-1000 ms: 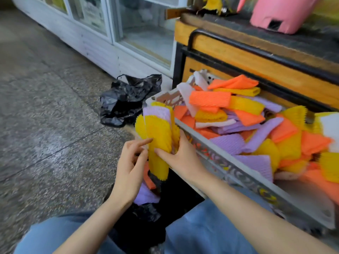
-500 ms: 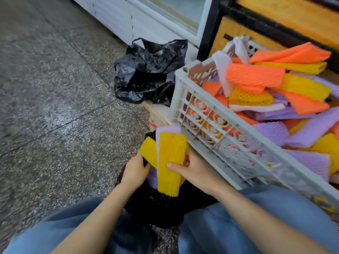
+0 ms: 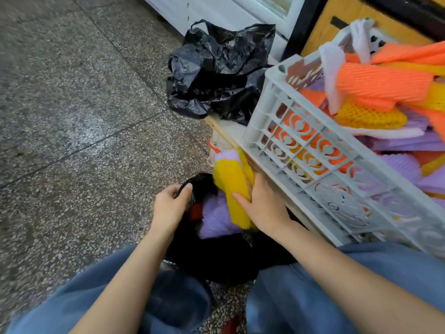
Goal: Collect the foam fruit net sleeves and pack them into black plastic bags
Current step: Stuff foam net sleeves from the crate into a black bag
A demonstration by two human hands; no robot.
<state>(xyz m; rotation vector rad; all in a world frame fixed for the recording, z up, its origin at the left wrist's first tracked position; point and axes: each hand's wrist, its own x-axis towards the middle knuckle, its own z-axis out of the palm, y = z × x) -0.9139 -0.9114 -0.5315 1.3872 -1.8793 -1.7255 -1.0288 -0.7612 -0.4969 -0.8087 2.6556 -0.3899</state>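
Note:
A black plastic bag sits open on the floor between my knees, with purple and orange foam sleeves inside. My left hand pinches the bag's rim and holds it open. My right hand grips a bundle of yellow and purple sleeves at the bag's mouth, its lower end in the opening. To the right, a white plastic crate holds several orange, yellow, purple and white sleeves.
A second crumpled black bag lies on the floor behind the crate's corner. The crate rests on a low wooden board. A white cabinet and a wooden counter stand behind. Terrazzo floor spreads to the left.
My right hand has lowered the yellow and purple bundle from crate-rim height down to the bag's mouth. My left hand left the bundle and took the bag's rim.

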